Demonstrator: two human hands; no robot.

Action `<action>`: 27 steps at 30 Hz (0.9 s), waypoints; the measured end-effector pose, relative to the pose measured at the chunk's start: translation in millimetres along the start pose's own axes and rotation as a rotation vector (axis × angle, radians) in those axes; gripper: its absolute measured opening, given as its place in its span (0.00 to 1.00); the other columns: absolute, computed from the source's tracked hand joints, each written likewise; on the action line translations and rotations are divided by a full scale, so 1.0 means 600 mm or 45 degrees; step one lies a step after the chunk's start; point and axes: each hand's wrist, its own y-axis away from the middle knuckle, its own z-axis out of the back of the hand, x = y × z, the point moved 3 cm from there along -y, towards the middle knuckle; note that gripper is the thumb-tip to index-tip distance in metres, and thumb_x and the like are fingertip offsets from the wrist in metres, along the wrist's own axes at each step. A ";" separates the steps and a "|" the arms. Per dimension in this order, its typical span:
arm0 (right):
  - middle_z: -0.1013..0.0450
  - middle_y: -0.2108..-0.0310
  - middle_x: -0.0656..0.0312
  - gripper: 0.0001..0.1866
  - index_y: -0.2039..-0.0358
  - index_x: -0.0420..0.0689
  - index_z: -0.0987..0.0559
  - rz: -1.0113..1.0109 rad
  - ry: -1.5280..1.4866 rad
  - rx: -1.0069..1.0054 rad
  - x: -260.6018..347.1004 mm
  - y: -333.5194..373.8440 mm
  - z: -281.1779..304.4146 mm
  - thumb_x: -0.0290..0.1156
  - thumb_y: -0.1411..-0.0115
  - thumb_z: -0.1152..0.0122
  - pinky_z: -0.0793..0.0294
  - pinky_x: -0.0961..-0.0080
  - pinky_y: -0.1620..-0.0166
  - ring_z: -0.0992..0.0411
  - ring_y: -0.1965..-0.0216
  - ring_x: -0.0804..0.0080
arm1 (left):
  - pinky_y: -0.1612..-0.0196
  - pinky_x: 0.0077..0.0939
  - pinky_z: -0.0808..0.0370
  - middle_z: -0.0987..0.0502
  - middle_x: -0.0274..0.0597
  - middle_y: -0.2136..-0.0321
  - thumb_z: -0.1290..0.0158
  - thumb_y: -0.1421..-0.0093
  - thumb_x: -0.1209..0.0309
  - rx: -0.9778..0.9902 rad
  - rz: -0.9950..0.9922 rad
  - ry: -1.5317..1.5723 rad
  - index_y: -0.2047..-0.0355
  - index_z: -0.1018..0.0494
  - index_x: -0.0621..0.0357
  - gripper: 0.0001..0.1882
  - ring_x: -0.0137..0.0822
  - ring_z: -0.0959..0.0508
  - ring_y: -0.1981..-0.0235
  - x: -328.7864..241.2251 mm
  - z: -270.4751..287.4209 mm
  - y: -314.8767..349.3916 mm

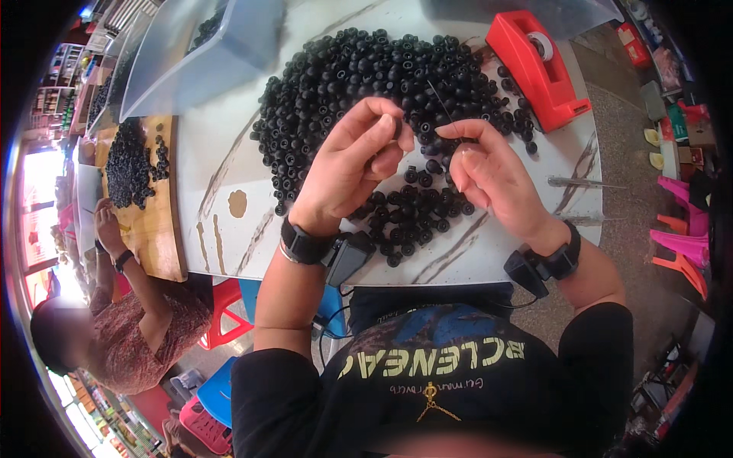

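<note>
My left hand (353,159) is closed, its thumb and forefinger pinching a small black round piece (397,127) that the fingers mostly hide. To its right, my right hand (492,174) is closed too; a thin dark rod (440,101) sticks up and leftward from its fingertips. The two hands are held a short way apart. Beneath and beyond them spreads a large heap of small black round pieces (336,84), many with a hole or ring on one side. A smaller cluster of black pieces (405,221) lies nearer, below my hands.
A red tape dispenser (538,72) stands at the far right of the white marbled table (229,164). A translucent bin (191,76) occupies the far left. Further left, another person (130,328) works at a wooden table (164,237) bearing black pieces. Pink and orange stools (683,244) stand right.
</note>
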 end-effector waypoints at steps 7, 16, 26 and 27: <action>0.38 0.78 0.69 0.16 0.52 0.41 0.39 0.001 -0.013 -0.016 -0.002 0.000 0.002 0.34 0.38 0.58 0.48 0.93 0.80 0.48 0.82 0.91 | 0.78 0.09 0.40 0.29 0.38 0.72 0.57 0.41 0.73 -0.110 0.045 -0.072 0.65 0.36 0.58 0.04 0.22 0.34 0.76 -0.015 0.004 0.002; 0.38 0.78 0.70 0.15 0.53 0.42 0.37 -0.005 -0.019 -0.012 -0.003 -0.001 0.003 0.35 0.38 0.57 0.49 0.94 0.81 0.48 0.82 0.92 | 0.72 0.24 0.32 0.30 0.42 0.79 0.42 0.58 0.74 -0.018 -0.251 -1.776 0.67 0.26 0.55 0.14 0.37 0.30 0.77 -0.006 -0.011 0.006; 0.38 0.78 0.70 0.14 0.55 0.42 0.35 0.003 0.004 -0.002 -0.004 -0.001 0.004 0.35 0.39 0.57 0.50 0.94 0.81 0.48 0.82 0.92 | 0.72 0.30 0.32 0.29 0.45 0.79 0.42 0.59 0.73 0.051 -0.283 -1.914 0.73 0.30 0.59 0.12 0.43 0.28 0.76 0.006 -0.006 0.007; 0.38 0.78 0.70 0.14 0.55 0.42 0.35 0.003 0.005 -0.003 -0.005 -0.001 0.004 0.35 0.39 0.57 0.50 0.94 0.81 0.48 0.82 0.92 | 0.72 0.30 0.32 0.29 0.45 0.79 0.42 0.58 0.73 0.057 -0.260 -1.918 0.73 0.32 0.60 0.12 0.43 0.28 0.76 0.009 -0.006 0.007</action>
